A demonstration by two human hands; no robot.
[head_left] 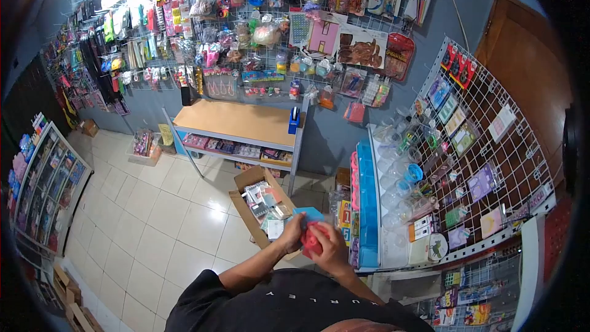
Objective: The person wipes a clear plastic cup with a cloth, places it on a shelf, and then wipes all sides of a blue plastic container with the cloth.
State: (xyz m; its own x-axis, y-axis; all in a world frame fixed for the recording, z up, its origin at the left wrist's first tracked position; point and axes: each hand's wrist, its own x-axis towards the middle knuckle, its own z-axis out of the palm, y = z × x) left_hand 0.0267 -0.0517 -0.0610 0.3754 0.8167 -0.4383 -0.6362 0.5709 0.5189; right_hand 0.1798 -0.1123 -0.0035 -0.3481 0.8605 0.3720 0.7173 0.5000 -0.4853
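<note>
My hands meet in front of my chest, over the near end of an open cardboard box (pixel 270 179). A soft-looking red item (pixel 311 241) is between them, its kind unclear. My right hand (pixel 332 251) is closed on it, fingers curled over its top. My left hand (pixel 292 235) is closed at its left side, with the fingertips partly hidden. Just above the fingers a flat light-blue piece (pixel 309 213) sticks out, right against the red item. Inside the box lie packaged small goods (pixel 263 200), including white and dark packs.
A wooden-topped table (pixel 233 124) with a blue tape dispenser (pixel 294 121) stands ahead. At right are a blue-edged shelf (pixel 367 209) with clear cups and a wire rack (pixel 491 129). Packaged goods hang on the wall grid (pixel 246 37). A display shelf (pixel 52 187) stands left on the tiled floor.
</note>
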